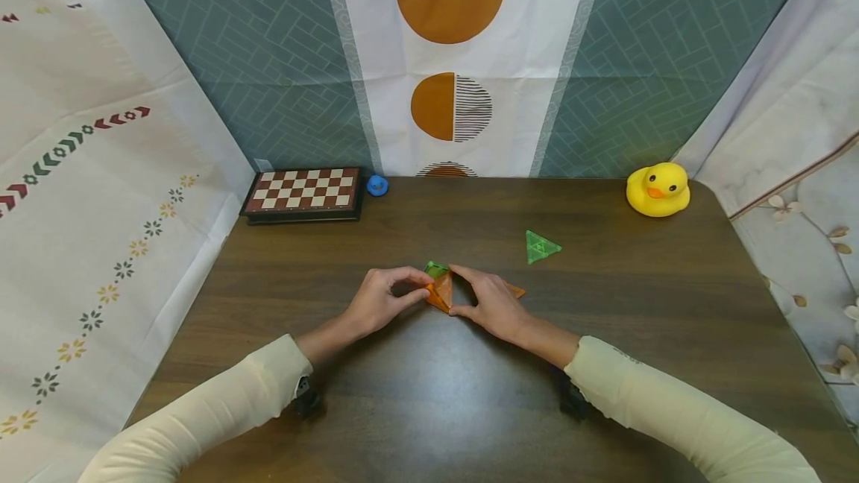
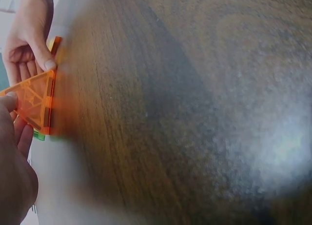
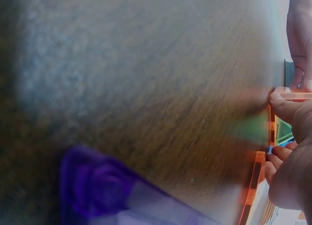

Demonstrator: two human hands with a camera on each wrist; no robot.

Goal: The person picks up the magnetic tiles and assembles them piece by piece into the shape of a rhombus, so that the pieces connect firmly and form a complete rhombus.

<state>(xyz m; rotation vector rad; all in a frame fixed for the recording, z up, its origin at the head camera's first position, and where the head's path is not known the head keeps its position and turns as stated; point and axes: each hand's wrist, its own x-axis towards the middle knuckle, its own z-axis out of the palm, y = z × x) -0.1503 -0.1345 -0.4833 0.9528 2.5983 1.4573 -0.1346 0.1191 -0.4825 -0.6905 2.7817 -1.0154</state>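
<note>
Near the middle of the table, my left hand [image 1: 379, 300] pinches a translucent orange triangular tile [image 2: 35, 95] between thumb and fingers. My right hand [image 1: 498, 308] holds the other side of the small orange piece, thumb at its near corner and index finger at its far edge. The orange tiles [image 1: 441, 291] meet at a tilt, with a green tile [image 1: 436, 269] just behind them. How they join is partly hidden by the fingers. Another orange tile [image 1: 515, 290] shows from behind my right hand. A loose green triangular tile [image 1: 540, 247] lies farther back.
A chessboard box [image 1: 302, 192] sits at the back left beside a blue ring-shaped object [image 1: 377, 185]. A yellow rubber duck [image 1: 658, 189] stands at the back right. The right wrist view shows a purple translucent piece [image 3: 97, 186] on the wooden table [image 1: 429, 408].
</note>
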